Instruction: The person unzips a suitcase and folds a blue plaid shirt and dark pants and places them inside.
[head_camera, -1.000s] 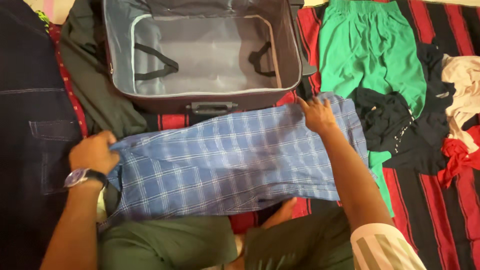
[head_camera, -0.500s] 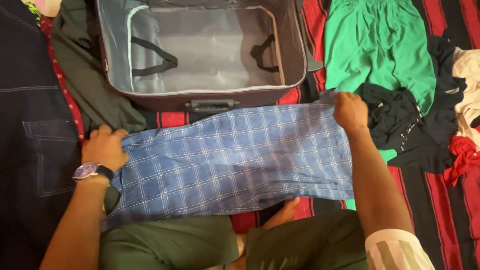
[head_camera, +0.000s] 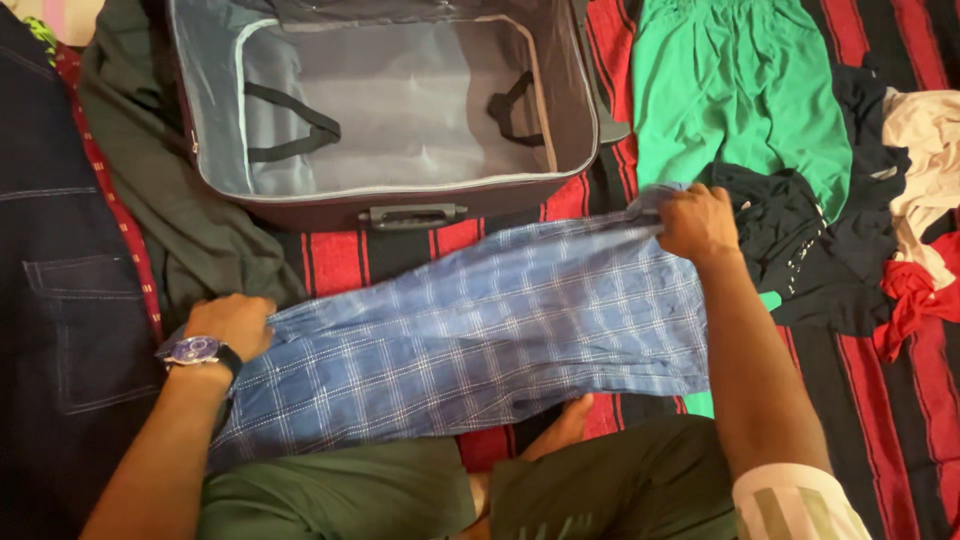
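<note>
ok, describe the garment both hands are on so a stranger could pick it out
Start at the open suitcase; just in front of its handle a blue plaid garment lies stretched between the left hand and right hand. It is the only checked fabric; neighbours are plain green, black or denim.

open grey-lined suitcase (head_camera: 400, 110) | green trousers (head_camera: 740, 90) | black garment (head_camera: 800, 240) | dark denim (head_camera: 60, 300) | red striped blanket (head_camera: 890, 420)

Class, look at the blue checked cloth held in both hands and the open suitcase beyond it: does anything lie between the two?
Nothing visible does. The blue checked cloth is gripped by the left hand and right hand; only bare striped blanket separates it from the suitcase, whose inside holds just its straps.
</note>
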